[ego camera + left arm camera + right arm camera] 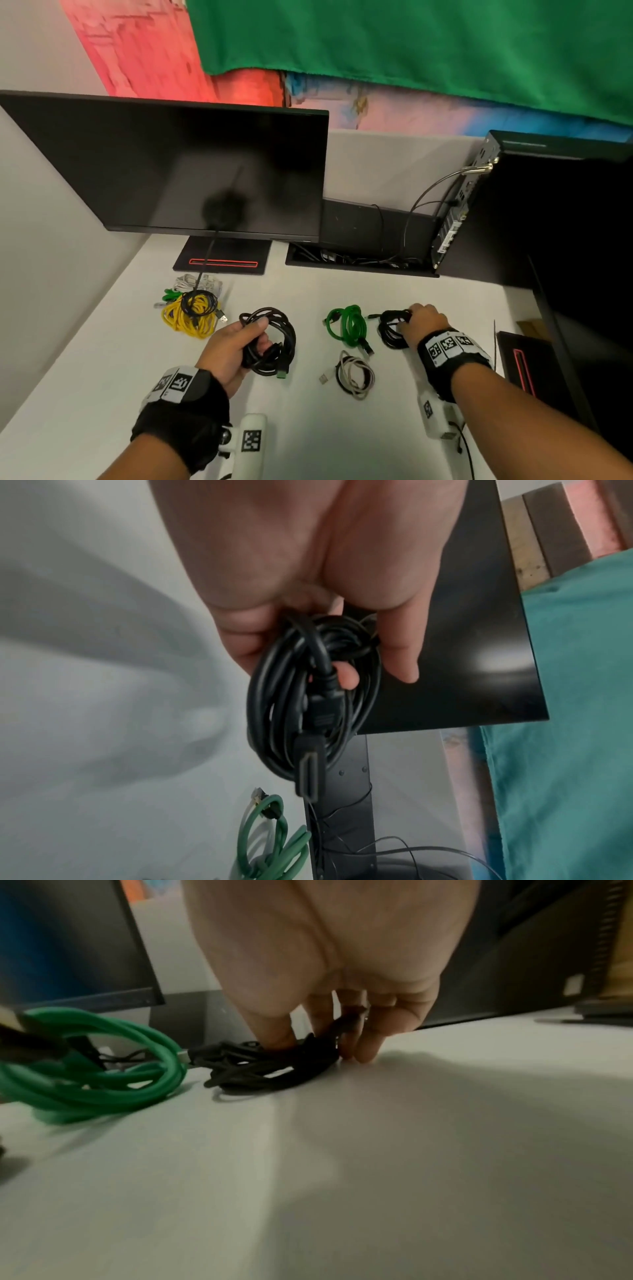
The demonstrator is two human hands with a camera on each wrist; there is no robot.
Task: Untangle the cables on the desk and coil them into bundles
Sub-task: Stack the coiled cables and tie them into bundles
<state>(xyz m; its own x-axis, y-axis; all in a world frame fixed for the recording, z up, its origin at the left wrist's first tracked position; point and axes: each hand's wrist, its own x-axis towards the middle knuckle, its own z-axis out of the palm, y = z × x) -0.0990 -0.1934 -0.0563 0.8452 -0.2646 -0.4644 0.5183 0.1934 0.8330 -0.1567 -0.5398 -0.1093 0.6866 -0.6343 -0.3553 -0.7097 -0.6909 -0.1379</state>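
Observation:
My left hand (239, 346) grips a thick black coiled cable (277, 342) with an HDMI-type plug (308, 767) hanging from it, just above the white desk (308, 428). My right hand (423, 323) pinches a small black cable bundle (390, 327) that lies on the desk; the thumb and fingers (369, 1039) curl round it (270, 1066). A green coiled cable (347, 325) lies just left of that bundle. A grey-white coil (356, 377) sits in front of it. A tangle of yellow, black, green and white cables (191, 308) lies at the far left.
A dark monitor (191, 171) on a black stand (222, 257) fills the back left. A black desktop computer (513, 212) stands at the back right beside an open cable tray (359, 263). A second monitor base (524, 366) is at the right edge.

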